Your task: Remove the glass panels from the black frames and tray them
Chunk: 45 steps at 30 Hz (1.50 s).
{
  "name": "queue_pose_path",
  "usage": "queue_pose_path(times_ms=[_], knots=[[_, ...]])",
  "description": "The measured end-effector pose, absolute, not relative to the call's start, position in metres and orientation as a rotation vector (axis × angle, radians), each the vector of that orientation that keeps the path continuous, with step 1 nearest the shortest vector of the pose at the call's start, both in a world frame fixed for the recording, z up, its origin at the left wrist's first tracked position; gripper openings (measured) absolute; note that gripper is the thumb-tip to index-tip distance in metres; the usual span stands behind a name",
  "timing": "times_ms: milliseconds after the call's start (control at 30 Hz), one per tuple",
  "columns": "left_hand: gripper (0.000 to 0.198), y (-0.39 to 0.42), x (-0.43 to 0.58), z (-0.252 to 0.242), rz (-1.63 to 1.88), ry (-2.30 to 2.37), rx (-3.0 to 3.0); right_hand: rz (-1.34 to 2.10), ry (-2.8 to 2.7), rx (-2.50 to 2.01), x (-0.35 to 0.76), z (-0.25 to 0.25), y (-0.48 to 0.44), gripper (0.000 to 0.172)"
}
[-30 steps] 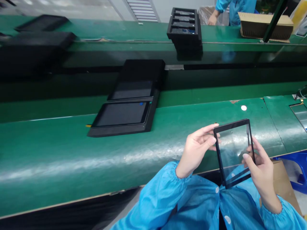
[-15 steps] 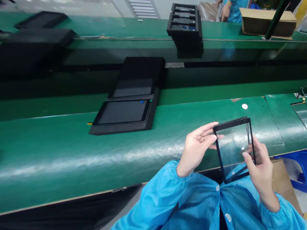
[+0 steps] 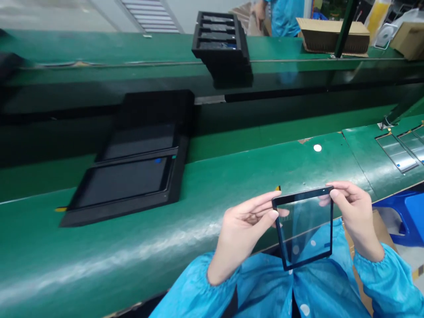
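Note:
A clear glass panel with a black border (image 3: 306,225), like a tablet's front glass, is held tilted up in front of my body. My left hand (image 3: 247,225) pinches its upper left edge between thumb and fingers. A small black and yellow tab (image 3: 278,189) shows beside those fingertips. At the upper right corner, my right hand (image 3: 357,212) grips the panel, thumb in front and fingers behind. Through the glass I see blue cloth and the green bench. Left of my hands, a black tray (image 3: 119,215) on the bench bears dark tablet screens (image 3: 121,182).
Stacked black trays (image 3: 218,53) stand on the far green shelf, with an open cardboard box (image 3: 333,37) to their right. Framed panels (image 3: 395,152) lie at the bench's right end. A blue stool (image 3: 402,212) is below. Another person's hand (image 3: 259,13) shows at the back.
My right hand has moved from the panel's right side up to its upper right corner. The panel has turned and sits slightly lower. The view has swung right.

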<state>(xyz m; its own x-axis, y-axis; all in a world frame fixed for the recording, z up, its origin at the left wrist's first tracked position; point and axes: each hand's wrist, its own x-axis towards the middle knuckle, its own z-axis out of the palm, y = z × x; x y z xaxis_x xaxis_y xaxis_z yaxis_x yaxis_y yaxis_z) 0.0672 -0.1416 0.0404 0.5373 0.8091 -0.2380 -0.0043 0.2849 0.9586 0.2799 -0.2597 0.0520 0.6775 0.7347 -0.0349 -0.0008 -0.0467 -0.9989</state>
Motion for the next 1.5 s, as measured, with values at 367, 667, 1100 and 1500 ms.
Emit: queue_pose_path(times_ms=[367, 667, 1100, 1500], knots=[[0.049, -0.142, 0.086, 0.053, 0.484, 0.651, 1.907, 0.989, -0.726, -1.445, 0.261, 0.034, -0.252, 0.034], [0.034, -0.141, 0.07, 0.035, 0.519, 0.86, 1.287, 1.225, -0.659, -1.566, 0.318, 0.02, -0.289, 0.057], [0.045, -0.148, 0.066, 0.036, 0.637, 0.936, 1.191, 0.675, -0.574, -1.63, 0.285, 0.033, -0.287, 0.054], [0.047, -0.152, 0.065, 0.03, 0.662, 0.935, 1.184, 0.725, -0.609, -1.65, 0.284, 0.036, -0.292, 0.049]])
